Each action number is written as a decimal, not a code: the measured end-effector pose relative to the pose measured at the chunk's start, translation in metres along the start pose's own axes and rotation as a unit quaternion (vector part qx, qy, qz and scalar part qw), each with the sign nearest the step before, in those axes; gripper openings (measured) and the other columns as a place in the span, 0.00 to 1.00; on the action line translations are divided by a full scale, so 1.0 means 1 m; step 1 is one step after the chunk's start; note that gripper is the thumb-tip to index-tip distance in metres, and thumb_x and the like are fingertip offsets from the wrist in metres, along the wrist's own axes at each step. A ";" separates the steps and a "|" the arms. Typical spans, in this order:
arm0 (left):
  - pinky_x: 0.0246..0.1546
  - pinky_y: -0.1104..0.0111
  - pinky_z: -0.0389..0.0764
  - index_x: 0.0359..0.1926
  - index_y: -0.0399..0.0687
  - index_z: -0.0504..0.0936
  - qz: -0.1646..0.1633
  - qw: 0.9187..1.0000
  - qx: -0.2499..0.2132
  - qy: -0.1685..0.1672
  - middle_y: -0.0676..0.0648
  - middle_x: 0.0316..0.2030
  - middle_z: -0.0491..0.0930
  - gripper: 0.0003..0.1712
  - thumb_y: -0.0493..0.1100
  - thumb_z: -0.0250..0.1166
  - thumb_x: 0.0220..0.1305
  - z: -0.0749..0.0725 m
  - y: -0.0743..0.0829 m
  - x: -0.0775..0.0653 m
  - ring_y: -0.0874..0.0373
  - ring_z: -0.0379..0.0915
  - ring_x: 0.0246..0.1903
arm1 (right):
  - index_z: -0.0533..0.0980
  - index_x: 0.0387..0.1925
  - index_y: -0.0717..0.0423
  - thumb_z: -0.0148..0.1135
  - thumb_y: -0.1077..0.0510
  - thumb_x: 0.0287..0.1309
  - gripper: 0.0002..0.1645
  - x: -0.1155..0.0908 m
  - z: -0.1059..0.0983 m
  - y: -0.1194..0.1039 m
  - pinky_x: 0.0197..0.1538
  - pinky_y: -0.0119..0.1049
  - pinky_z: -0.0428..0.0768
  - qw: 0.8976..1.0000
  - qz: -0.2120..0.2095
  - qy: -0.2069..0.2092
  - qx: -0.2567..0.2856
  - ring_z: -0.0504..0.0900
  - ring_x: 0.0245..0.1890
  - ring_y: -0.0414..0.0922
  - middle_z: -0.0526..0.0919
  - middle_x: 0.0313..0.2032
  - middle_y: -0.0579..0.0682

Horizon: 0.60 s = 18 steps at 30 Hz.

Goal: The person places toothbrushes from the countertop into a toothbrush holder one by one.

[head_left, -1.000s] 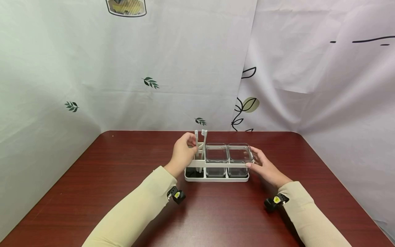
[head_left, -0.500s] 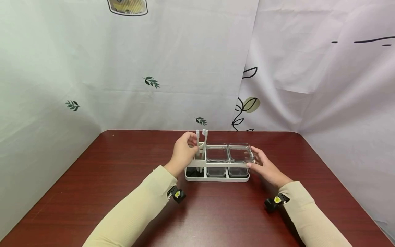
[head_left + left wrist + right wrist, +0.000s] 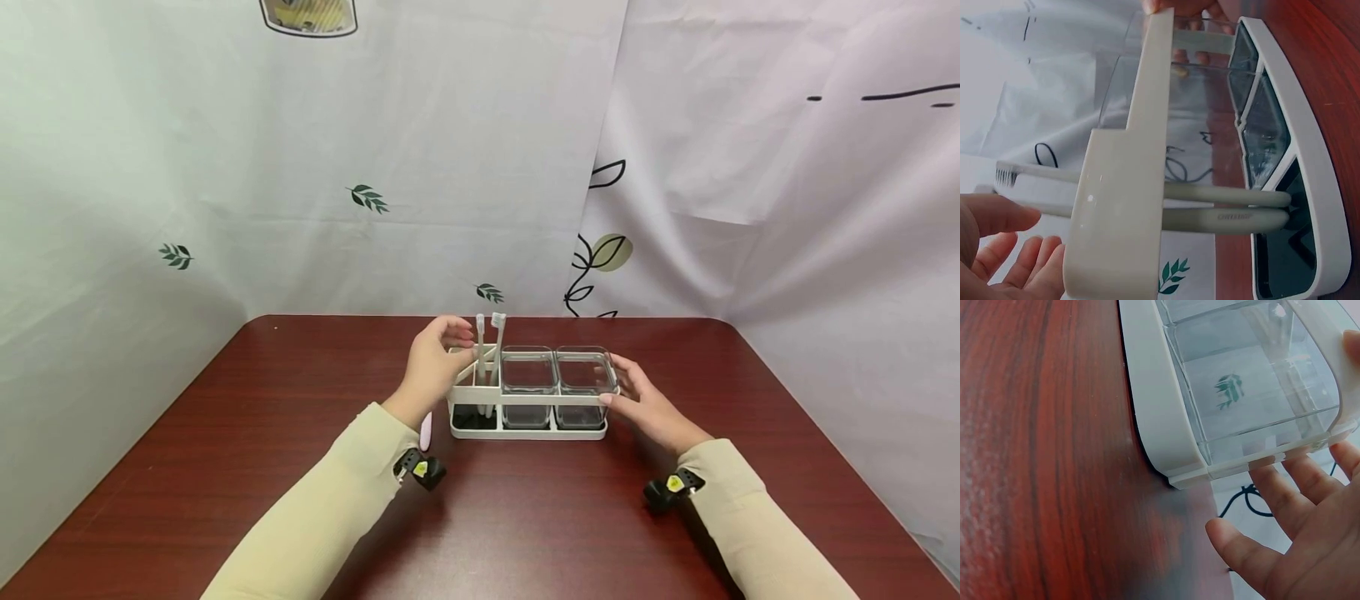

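Observation:
A white toothbrush holder stands upright on the table. Two pale toothbrushes lean inside its left compartment, and two clear square cups sit in the others. My left hand is at the holder's upper left corner, beside the brush heads. In the left wrist view its thumb and fingers are apart with nothing between them; whether they touch the holder is unclear. My right hand holds the holder's right end, thumb on the front rail and fingers along the side.
A slim pink object lies on the dark red table left of the holder, partly hidden by my left wrist. White printed curtains hang behind the table's far edge and along both sides.
My left hand has moved slightly left, away from the toothbrushes, and the pink object has come into view under its wrist. The right hand and the holder stay in place.

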<state>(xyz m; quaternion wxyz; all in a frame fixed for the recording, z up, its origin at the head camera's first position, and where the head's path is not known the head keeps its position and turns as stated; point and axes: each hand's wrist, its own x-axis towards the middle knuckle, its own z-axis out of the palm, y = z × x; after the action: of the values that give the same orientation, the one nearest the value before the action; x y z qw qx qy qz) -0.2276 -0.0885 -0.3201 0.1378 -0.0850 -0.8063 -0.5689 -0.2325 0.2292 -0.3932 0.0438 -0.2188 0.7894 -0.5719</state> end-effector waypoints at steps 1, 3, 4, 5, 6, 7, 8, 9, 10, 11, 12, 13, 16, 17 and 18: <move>0.43 0.61 0.79 0.47 0.35 0.76 0.000 1.000 -0.004 0.002 0.36 0.42 0.80 0.18 0.27 0.66 0.54 -0.001 0.000 0.000 0.46 0.79 0.43 | 0.46 0.72 0.60 0.55 0.61 0.67 0.40 0.000 0.000 0.000 0.51 0.23 0.73 1.000 0.000 0.000 -0.001 0.59 0.67 0.64 0.58 0.68 0.69; 0.41 0.64 0.79 0.48 0.36 0.76 -0.007 1.000 -0.017 0.004 0.36 0.42 0.80 0.19 0.27 0.67 0.54 -0.004 -0.002 0.001 0.46 0.79 0.43 | 0.46 0.72 0.60 0.55 0.61 0.67 0.40 0.000 0.000 0.000 0.51 0.23 0.73 1.000 -0.001 0.000 -0.001 0.59 0.67 0.64 0.58 0.68 0.69; 0.39 0.65 0.79 0.48 0.36 0.76 -0.013 1.000 -0.028 0.006 0.35 0.42 0.80 0.19 0.27 0.66 0.54 -0.006 -0.003 0.001 0.46 0.79 0.43 | 0.46 0.72 0.60 0.55 0.61 0.67 0.40 0.000 0.000 0.000 0.51 0.23 0.73 1.000 -0.002 0.000 0.000 0.59 0.67 0.64 0.58 0.68 0.69; 0.37 0.67 0.78 0.49 0.36 0.76 -0.018 0.999 -0.036 0.007 0.36 0.43 0.80 0.20 0.26 0.66 0.54 -0.007 -0.003 0.002 0.46 0.79 0.43 | 0.46 0.72 0.60 0.55 0.61 0.67 0.40 0.000 0.000 0.000 0.51 0.23 0.73 1.000 -0.003 0.000 0.000 0.59 0.67 0.64 0.58 0.68 0.69; 0.35 0.69 0.78 0.49 0.37 0.76 -0.023 0.999 -0.046 0.008 0.36 0.43 0.80 0.20 0.26 0.66 0.54 -0.009 -0.004 0.002 0.47 0.79 0.43 | 0.46 0.72 0.60 0.55 0.62 0.67 0.40 0.000 0.000 0.000 0.51 0.23 0.73 1.000 -0.004 0.000 0.001 0.59 0.67 0.64 0.58 0.68 0.69; 0.34 0.71 0.77 0.49 0.36 0.76 -0.027 0.998 -0.059 0.010 0.36 0.43 0.80 0.20 0.26 0.65 0.54 -0.010 -0.004 0.003 0.48 0.79 0.43 | 0.47 0.72 0.60 0.55 0.62 0.67 0.40 0.001 0.000 0.000 0.51 0.23 0.73 1.000 -0.005 0.000 0.001 0.59 0.67 0.64 0.58 0.68 0.69; 0.33 0.73 0.77 0.49 0.36 0.76 -0.032 0.997 -0.074 0.013 0.37 0.42 0.80 0.20 0.25 0.65 0.54 -0.011 -0.005 0.004 0.49 0.79 0.42 | 0.47 0.72 0.60 0.55 0.62 0.67 0.40 0.001 0.000 0.000 0.51 0.23 0.73 1.000 -0.006 0.000 0.001 0.59 0.67 0.64 0.58 0.68 0.69; 0.34 0.74 0.78 0.49 0.36 0.75 -0.036 0.995 -0.091 0.015 0.38 0.42 0.79 0.20 0.25 0.64 0.54 -0.013 -0.006 0.005 0.51 0.79 0.42 | 0.47 0.72 0.61 0.55 0.62 0.66 0.40 0.001 0.000 0.001 0.51 0.23 0.73 1.000 -0.008 0.000 0.001 0.59 0.66 0.64 0.58 0.67 0.69; 0.34 0.75 0.78 0.49 0.35 0.75 -0.040 0.993 -0.109 0.017 0.39 0.41 0.79 0.21 0.24 0.64 0.53 -0.014 -0.007 0.005 0.51 0.79 0.42 | 0.47 0.72 0.61 0.55 0.62 0.67 0.40 0.001 0.000 0.001 0.52 0.22 0.73 1.000 -0.009 0.001 0.000 0.59 0.66 0.64 0.58 0.67 0.69; 0.36 0.75 0.79 0.50 0.35 0.75 -0.044 0.991 -0.125 0.019 0.40 0.41 0.79 0.21 0.23 0.63 0.53 -0.016 -0.007 0.006 0.53 0.80 0.41 | 0.47 0.72 0.61 0.55 0.62 0.66 0.40 0.001 0.000 0.001 0.51 0.23 0.73 1.000 -0.009 0.001 0.001 0.59 0.66 0.64 0.58 0.67 0.69; 0.36 0.75 0.80 0.50 0.34 0.74 -0.050 0.988 -0.143 0.022 0.41 0.40 0.79 0.21 0.22 0.63 0.53 -0.017 -0.008 0.006 0.55 0.80 0.40 | 0.47 0.72 0.61 0.55 0.62 0.66 0.40 0.001 0.000 0.002 0.51 0.23 0.73 1.000 -0.009 0.000 0.002 0.59 0.66 0.64 0.58 0.67 0.70; 0.36 0.75 0.80 0.50 0.34 0.74 -0.054 0.986 -0.159 0.025 0.43 0.39 0.79 0.21 0.22 0.62 0.54 -0.019 -0.009 0.007 0.57 0.80 0.38 | 0.46 0.72 0.60 0.55 0.62 0.66 0.40 0.001 0.000 0.002 0.51 0.23 0.73 1.000 -0.007 0.000 0.003 0.59 0.66 0.64 0.58 0.67 0.69; 0.36 0.73 0.82 0.50 0.33 0.73 -0.068 0.978 -0.196 0.035 0.46 0.38 0.78 0.21 0.22 0.61 0.55 -0.024 -0.011 0.007 0.62 0.80 0.35 | 0.46 0.72 0.60 0.55 0.62 0.67 0.40 0.001 0.000 0.002 0.51 0.24 0.74 1.000 -0.003 0.000 0.004 0.60 0.65 0.64 0.58 0.67 0.69; 0.36 0.73 0.82 0.50 0.34 0.73 -0.073 0.975 -0.207 0.039 0.48 0.37 0.78 0.20 0.22 0.61 0.55 -0.025 -0.012 0.007 0.63 0.80 0.34 | 0.46 0.72 0.60 0.55 0.61 0.67 0.40 0.001 0.001 0.002 0.52 0.27 0.75 1.000 0.000 0.000 0.004 0.60 0.65 0.64 0.58 0.68 0.69; 0.36 0.72 0.82 0.50 0.34 0.72 -0.076 0.972 -0.216 0.044 0.48 0.36 0.78 0.20 0.22 0.61 0.56 -0.027 -0.013 0.007 0.64 0.80 0.33 | 0.46 0.72 0.60 0.55 0.61 0.67 0.40 0.001 0.001 0.002 0.52 0.29 0.76 1.000 0.001 0.000 0.004 0.61 0.65 0.64 0.58 0.68 0.69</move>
<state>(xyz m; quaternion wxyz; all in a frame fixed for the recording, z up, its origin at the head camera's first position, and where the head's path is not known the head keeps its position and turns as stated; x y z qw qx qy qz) -0.2350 -0.1181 -0.3210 0.1079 -0.0265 -0.6613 -0.7418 -0.2337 0.2286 -0.3953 0.0455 -0.2178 0.7871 -0.5753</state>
